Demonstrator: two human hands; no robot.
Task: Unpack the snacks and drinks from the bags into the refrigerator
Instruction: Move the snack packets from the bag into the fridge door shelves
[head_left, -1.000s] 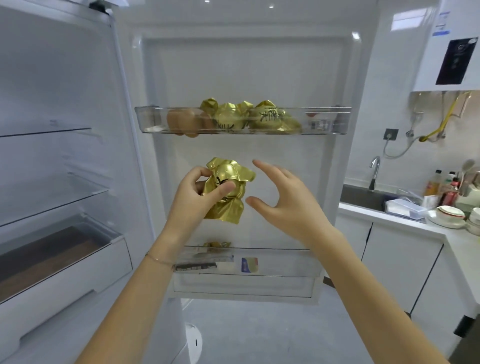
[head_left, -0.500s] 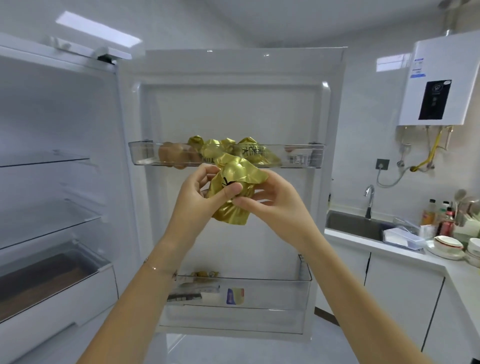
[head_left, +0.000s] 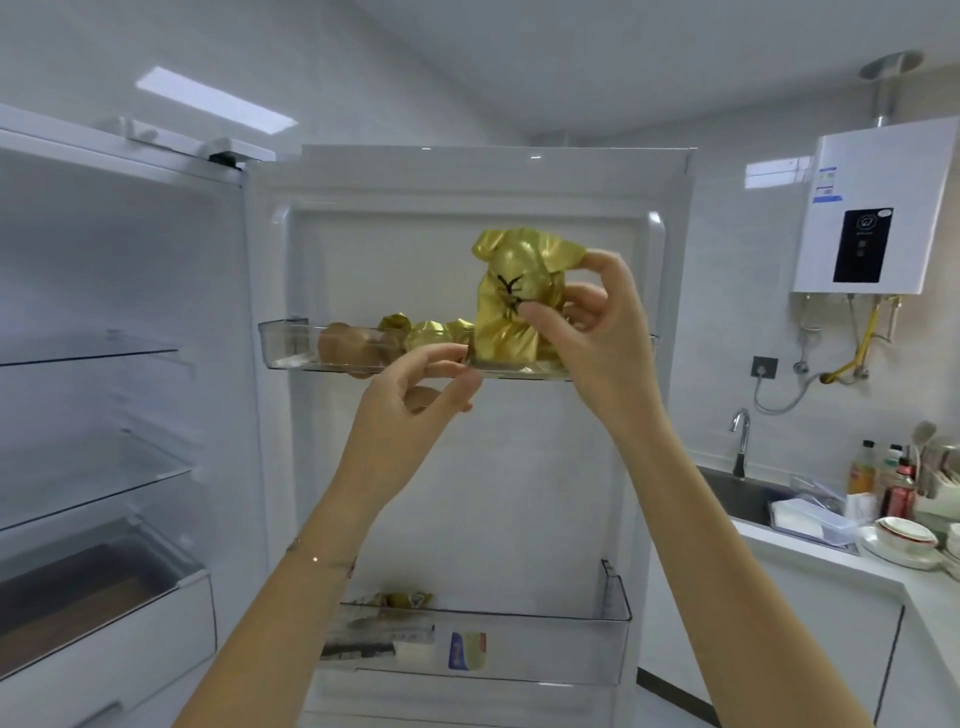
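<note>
**Desk:** Where is the packet?

**Operator:** I see the gold foil snack packet (head_left: 506, 312) upright at centre frame. The right hand (head_left: 592, 332) pinches it, thumb on its front and fingers curled at its top flap. Its lower end sits level with the upper door bin (head_left: 283, 344). Whether it rests inside, I cannot tell.

**Desk:** And the other hand?

**Operator:** I have the left hand (head_left: 410, 400) just below that bin, fingers loosely curled, holding nothing. More gold packets (head_left: 431, 332) and a brown rounded item (head_left: 345, 345) lie in the bin, left of the held one. The lower door bin (head_left: 545, 649) at bottom centre holds small packs. A bench (head_left: 930, 603) with dishes fills the lower right.
</note>
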